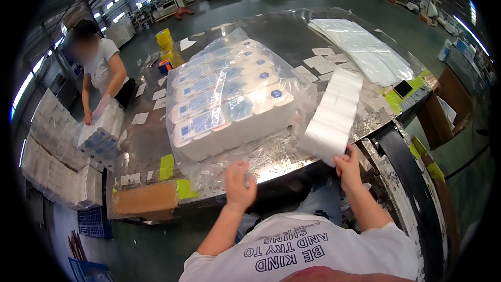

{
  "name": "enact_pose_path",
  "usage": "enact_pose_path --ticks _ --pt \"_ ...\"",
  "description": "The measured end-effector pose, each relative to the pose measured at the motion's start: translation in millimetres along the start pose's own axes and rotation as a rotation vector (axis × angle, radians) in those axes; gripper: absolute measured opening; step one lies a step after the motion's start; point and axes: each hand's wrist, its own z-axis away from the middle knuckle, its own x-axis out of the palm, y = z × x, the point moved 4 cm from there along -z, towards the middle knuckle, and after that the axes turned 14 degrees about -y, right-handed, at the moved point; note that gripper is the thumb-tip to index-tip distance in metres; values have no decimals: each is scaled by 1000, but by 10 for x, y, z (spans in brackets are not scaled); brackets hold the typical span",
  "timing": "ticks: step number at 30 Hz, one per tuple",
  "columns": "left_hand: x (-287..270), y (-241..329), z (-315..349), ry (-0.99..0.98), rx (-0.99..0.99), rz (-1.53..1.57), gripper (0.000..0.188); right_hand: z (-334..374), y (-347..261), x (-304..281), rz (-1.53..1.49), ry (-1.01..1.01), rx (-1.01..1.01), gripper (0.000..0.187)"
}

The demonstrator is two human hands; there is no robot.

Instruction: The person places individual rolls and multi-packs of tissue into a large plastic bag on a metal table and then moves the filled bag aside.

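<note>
A large clear plastic bag (229, 39) lies on the metal worktable with several rows of white paper packs (237, 136), marked blue, inside it. My left hand (240, 185) is just in front of the bag's near edge, fingers loosely bent and apart, holding nothing. My right hand (348, 166) pinches the near end of a long white pack (335, 109), which looks like a row of wrapped paper. That pack lies slanted on the table to the right of the bag, its far end pointing away from me.
Flat clear bags (360, 47) are stacked at the far right. White paper slips (321, 62) and yellow tape rolls (164, 39) lie on the table (143, 149). At the left, a co-worker (107, 62) handles a bagged bundle (102, 130) beside stacked packs (57, 156). A black belt (412, 177) runs at my right.
</note>
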Motion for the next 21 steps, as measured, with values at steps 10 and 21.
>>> enact_pose_path --ticks 10,21 --pt "584 361 116 -903 -609 1130 44 1057 300 71 -277 -340 265 92" --pt "420 830 193 -805 -190 1142 98 966 13 130 -249 -281 66 69"
